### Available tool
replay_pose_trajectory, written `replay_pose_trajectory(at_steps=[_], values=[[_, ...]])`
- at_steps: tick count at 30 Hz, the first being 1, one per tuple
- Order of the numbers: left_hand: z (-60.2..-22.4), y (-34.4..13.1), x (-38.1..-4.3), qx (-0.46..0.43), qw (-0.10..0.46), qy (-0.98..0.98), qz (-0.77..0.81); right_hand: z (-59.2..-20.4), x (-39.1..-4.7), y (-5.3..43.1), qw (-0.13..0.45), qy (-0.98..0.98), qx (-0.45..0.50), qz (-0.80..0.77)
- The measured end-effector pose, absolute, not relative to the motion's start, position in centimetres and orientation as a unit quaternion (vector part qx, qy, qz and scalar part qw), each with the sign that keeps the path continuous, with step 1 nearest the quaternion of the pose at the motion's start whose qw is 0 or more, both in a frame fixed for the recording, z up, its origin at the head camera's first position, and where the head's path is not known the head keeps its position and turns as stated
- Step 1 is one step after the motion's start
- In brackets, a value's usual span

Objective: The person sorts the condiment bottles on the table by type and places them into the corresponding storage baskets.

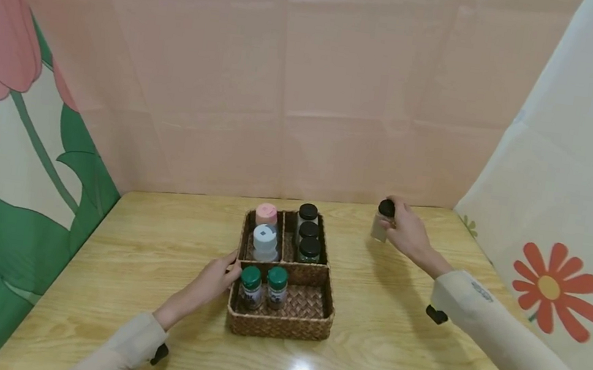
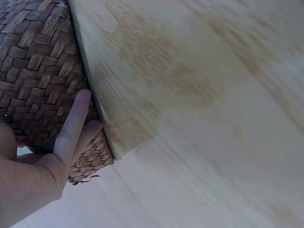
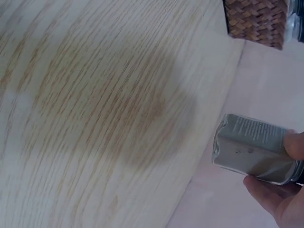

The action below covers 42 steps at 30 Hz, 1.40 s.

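Observation:
A brown woven basket (image 1: pixel 279 326) with compartments stands on the table, holding several spice jars. My left hand (image 1: pixel 215 277) grips its left side, with fingers lying along the outer woven wall (image 2: pixel 40 71). Away to the right, my right hand (image 1: pixel 410 230) pinches a clear spice jar (image 1: pixel 379 227) near its black cap. Pale grey contents show through this jar (image 3: pixel 254 147) in the right wrist view. In the basket's front compartment are two green-capped jars (image 1: pixel 276 287). The back left one holds a pink-capped jar (image 1: pixel 266 213) and a white-capped jar (image 1: pixel 265 243); the back right holds three black-capped jars (image 1: pixel 309 249).
The wooden table (image 1: pixel 156 242) ends at a pink cloth backdrop (image 1: pixel 307 100). Printed cloths hang on both sides, with a tulip (image 1: pixel 0 19) at left and a red flower (image 1: pixel 548 287) at right.

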<state>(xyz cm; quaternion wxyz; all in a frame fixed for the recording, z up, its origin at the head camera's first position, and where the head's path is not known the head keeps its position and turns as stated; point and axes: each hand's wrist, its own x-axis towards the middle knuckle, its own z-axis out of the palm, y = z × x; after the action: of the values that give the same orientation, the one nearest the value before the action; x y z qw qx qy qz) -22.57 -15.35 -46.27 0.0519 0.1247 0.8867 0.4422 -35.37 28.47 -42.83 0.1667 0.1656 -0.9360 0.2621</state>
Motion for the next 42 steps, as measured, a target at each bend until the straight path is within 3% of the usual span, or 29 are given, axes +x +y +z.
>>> replay_pose_trajectory(at_steps=[42], values=[[-46.2,-15.5,-22.6,0.132,0.054,0.890,0.433,-39.0,-30.7,26.0,0.194,-0.917,0.254,0.240]])
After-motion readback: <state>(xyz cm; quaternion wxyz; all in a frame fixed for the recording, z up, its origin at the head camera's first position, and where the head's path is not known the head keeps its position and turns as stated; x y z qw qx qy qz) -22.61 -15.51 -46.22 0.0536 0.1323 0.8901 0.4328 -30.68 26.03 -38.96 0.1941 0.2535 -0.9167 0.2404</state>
